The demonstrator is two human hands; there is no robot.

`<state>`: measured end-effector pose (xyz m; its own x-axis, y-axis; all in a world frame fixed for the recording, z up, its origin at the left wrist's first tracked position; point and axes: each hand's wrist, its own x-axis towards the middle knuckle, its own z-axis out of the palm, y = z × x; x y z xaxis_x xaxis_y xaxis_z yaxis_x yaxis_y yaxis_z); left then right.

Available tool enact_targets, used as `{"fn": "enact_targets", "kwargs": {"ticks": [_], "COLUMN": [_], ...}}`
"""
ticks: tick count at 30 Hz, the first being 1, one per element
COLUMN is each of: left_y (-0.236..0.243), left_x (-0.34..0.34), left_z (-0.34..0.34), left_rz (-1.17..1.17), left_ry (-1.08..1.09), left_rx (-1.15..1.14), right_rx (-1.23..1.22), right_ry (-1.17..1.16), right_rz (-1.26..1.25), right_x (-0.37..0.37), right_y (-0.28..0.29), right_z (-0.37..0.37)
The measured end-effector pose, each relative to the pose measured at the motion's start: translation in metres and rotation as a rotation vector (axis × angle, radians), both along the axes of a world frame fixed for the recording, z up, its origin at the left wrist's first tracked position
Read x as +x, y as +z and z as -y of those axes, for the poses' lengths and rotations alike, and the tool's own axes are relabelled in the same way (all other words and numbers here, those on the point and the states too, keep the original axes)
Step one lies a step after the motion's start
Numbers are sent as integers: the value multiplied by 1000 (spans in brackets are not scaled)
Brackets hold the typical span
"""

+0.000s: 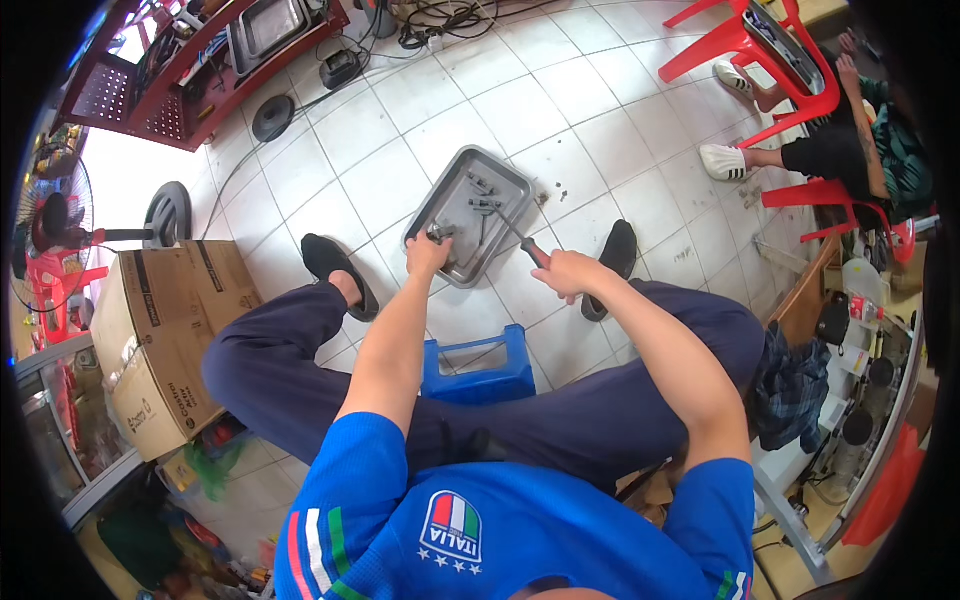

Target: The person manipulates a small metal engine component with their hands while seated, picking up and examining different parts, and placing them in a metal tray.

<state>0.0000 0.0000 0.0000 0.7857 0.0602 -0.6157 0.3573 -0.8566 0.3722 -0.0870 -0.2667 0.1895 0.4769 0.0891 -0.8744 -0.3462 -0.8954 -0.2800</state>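
Note:
A grey metal tray (518, 176) lies on the floor between my feet, with several small dark metal parts (485, 203) in it. My right hand (566, 274) is wrapped round the red-and-black handle of a screwdriver (535, 252). Its thin shaft slants over the tray's right rim, and the tip ends close to the parts in the middle. At the tray's left rim, my left hand (430, 254) has its fingers closed on a small metal part (440, 232), whose exact kind I cannot make out.
A blue plastic stool (478, 385) stands between my legs. Cardboard boxes (165, 345) sit at left, near a fan (55, 220). A red tool cart (150, 100) is at far left. At right, another person sits by red plastic stools (715, 40). Cables (440, 25) lie at the back.

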Motion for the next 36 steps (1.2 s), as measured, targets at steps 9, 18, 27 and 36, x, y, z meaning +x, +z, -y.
{"fn": "enact_targets", "kwargs": {"ticks": [9,18,27,36], "left_y": [18,17,-15,-12], "left_x": [4,27,48,49], "left_z": [-26,16,75,121], "left_rz": [276,373,355,539], "left_ry": [-56,-170,-249,-210], "left_rx": [-149,-180,-107,-111], "right_rx": [11,-45,41,-66], "right_ry": [-342,-461,-504,-750], "right_rz": [142,339,411,699], "right_x": [-17,-36,-35,-29], "right_y": [-95,-153,-165,-162], "right_z": [-73,-108,-115,-95]}}
